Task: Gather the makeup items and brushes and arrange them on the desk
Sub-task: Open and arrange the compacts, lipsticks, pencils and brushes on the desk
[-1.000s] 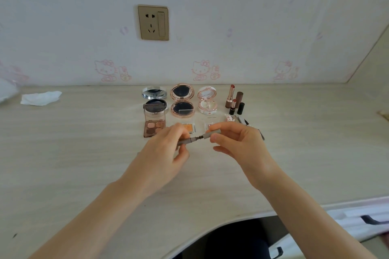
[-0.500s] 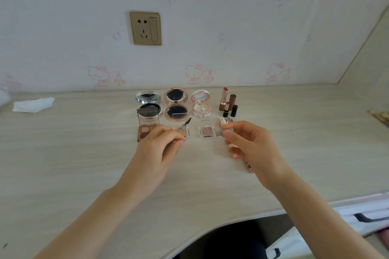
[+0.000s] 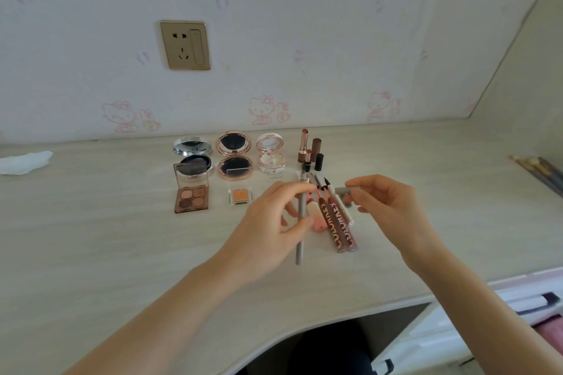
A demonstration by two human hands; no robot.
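Observation:
My left hand [image 3: 274, 222] pinches a slim grey brow pencil [image 3: 301, 228], held nearly upright with its spoolie brush end pointing away. My right hand [image 3: 387, 210] pinches the pencil's grey cap [image 3: 345, 191] between thumb and fingers, apart from the pencil. Between the hands lie two brown lip gloss tubes [image 3: 338, 222] and thin white pens [image 3: 344, 207] on the desk [image 3: 122, 253]. Behind them stand open compacts [image 3: 234, 155], an eyeshadow quad [image 3: 191, 198], a small orange pan [image 3: 240, 195] and several lipsticks [image 3: 309, 149].
A crumpled white tissue [image 3: 24, 161] lies at the far left. Several makeup brushes [image 3: 539, 170] lie at the right edge of the desk. A gold wall socket [image 3: 185, 45] is above. The desk's curved front edge runs below my arms, with a white drawer unit [image 3: 487, 329] at lower right.
The cap came off the pencil and the hands moved apart. My left hand swung the pencil from lying crosswise to nearly upright, now over the lip gloss tubes.

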